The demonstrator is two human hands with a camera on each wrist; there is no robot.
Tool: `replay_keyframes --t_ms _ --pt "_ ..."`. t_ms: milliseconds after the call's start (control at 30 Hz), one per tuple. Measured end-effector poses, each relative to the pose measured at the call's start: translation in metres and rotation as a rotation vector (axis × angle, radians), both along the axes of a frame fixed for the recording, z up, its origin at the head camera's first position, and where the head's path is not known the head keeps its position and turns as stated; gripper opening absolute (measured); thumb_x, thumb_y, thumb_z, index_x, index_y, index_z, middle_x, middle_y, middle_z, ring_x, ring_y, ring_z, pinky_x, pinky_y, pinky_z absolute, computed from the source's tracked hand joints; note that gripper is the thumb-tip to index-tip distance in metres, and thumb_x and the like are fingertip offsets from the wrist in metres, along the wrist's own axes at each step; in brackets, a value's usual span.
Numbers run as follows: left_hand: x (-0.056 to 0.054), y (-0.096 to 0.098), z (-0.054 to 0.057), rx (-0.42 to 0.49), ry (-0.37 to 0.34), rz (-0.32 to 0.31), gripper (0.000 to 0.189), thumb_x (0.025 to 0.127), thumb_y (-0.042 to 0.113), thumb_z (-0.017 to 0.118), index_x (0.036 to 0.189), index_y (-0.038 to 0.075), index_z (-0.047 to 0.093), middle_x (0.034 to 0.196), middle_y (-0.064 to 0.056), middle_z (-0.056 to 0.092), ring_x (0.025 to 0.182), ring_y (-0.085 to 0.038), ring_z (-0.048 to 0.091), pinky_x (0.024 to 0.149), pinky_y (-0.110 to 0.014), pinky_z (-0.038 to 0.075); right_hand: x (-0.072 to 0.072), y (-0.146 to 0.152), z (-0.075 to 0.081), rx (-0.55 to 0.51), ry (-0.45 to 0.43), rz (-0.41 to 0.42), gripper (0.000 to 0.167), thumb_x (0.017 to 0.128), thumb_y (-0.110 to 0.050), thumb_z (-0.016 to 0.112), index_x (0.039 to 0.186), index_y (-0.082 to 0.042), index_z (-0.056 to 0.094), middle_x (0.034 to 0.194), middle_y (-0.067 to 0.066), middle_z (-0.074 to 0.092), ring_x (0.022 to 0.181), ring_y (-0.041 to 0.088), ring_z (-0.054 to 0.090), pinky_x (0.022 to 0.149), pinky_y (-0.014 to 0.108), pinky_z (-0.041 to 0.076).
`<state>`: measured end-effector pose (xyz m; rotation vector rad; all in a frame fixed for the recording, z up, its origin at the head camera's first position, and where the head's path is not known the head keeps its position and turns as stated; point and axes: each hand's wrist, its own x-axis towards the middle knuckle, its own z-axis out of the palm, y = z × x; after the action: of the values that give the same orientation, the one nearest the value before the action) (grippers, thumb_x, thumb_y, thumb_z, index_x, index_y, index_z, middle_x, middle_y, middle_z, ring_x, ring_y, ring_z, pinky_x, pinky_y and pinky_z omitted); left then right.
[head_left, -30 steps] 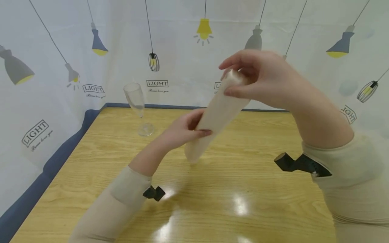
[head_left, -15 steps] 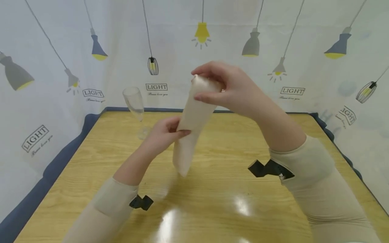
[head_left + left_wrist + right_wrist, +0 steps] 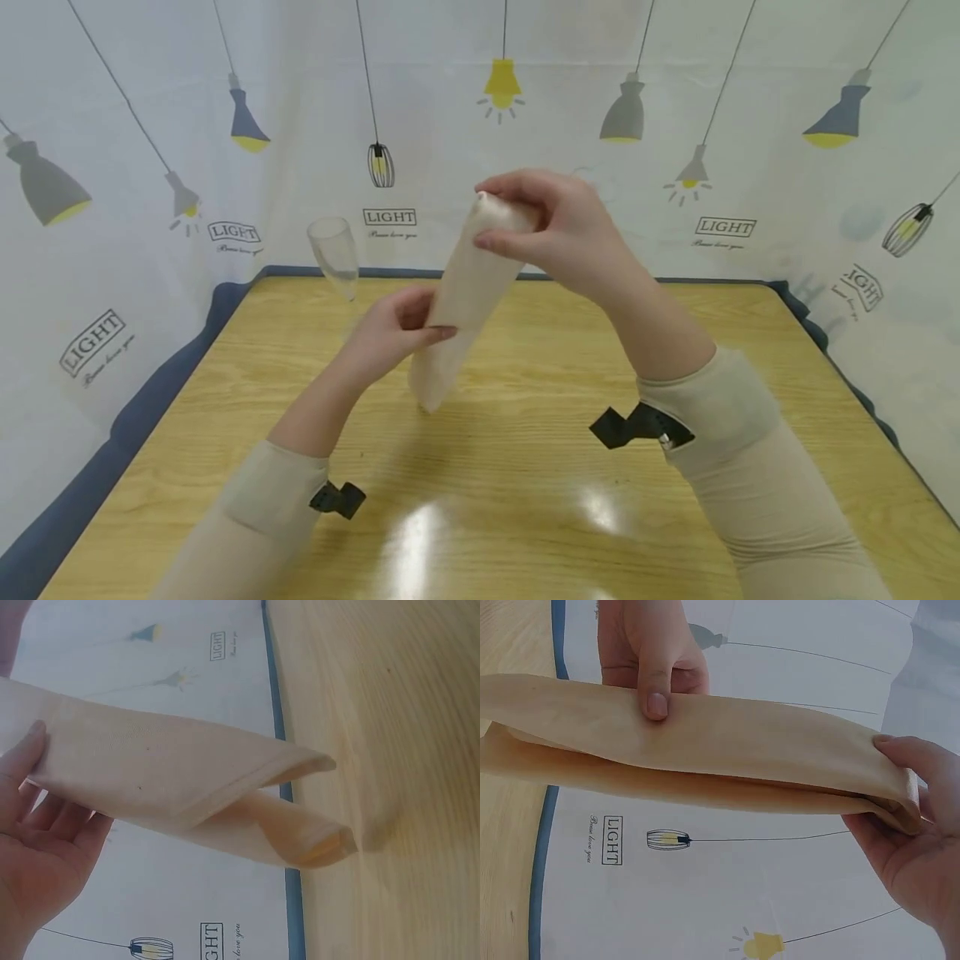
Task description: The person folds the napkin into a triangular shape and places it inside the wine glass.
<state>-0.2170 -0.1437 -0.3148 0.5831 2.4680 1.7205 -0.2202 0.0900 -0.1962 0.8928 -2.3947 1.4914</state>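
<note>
A cream cloth napkin [image 3: 472, 283], folded into a long strip, is held up at a slant over the table. My right hand [image 3: 566, 229] grips its upper end, thumb on the near face and fingers behind. Lower down, my left hand [image 3: 393, 329] pinches its left edge between thumb and fingers. In the left wrist view the napkin's lower end [image 3: 300, 832] hangs loose and its layers part. The right wrist view shows a long fold [image 3: 742, 784] running open along the cloth. Left of the hands stands a clear champagne flute [image 3: 335, 254], its foot hidden behind my left hand.
The wooden table [image 3: 525, 467] reaches back to a white curtain [image 3: 442, 100] printed with hanging lamps. Blue trim [image 3: 600, 275] lines the table's far edge. Black camera mounts [image 3: 337, 498] sit on both sleeves.
Both hands have carried the napkin to the left, and the right hand has come lower. Both keep hold of it throughout. The flute's foot is now covered by the left hand.
</note>
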Motion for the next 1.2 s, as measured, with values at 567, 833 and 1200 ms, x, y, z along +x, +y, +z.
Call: replay_keyframes --t_ms 567,833,1200 --pt "-0.001 0.012 -0.004 -0.059 0.036 -0.004 0.030 0.090 0.019 0.072 0.118 0.008 0.069 0.112 -0.005 0.069 0.098 -0.022 0.067 0.086 -0.041 0.053 -0.001 0.002 -0.005 -0.111 -0.025 -0.044 0.043 0.081 -0.014 0.081 0.121 -0.008 0.068 0.109 0.008 0.064 0.086 0.021 0.057 0.069 0.028 0.050" --pt "-0.003 0.025 0.001 -0.008 -0.028 0.078 0.032 0.090 0.026 0.072 0.118 0.012 0.069 0.114 -0.003 0.068 0.100 -0.020 0.066 0.087 -0.041 0.052 -0.001 0.006 -0.009 -0.296 -0.161 0.078 0.057 0.083 -0.001 0.076 0.135 -0.007 0.055 0.121 0.014 0.060 0.101 0.029 0.059 0.083 0.036 0.053" --pt "-0.006 0.041 0.003 0.091 -0.014 0.063 0.029 0.090 0.013 0.072 0.118 0.008 0.069 0.114 -0.005 0.068 0.099 -0.021 0.067 0.086 -0.036 0.054 -0.001 0.006 -0.015 -0.329 -0.176 0.023 0.051 0.080 0.001 0.077 0.126 -0.002 0.056 0.117 0.014 0.060 0.104 0.027 0.060 0.089 0.039 0.052"
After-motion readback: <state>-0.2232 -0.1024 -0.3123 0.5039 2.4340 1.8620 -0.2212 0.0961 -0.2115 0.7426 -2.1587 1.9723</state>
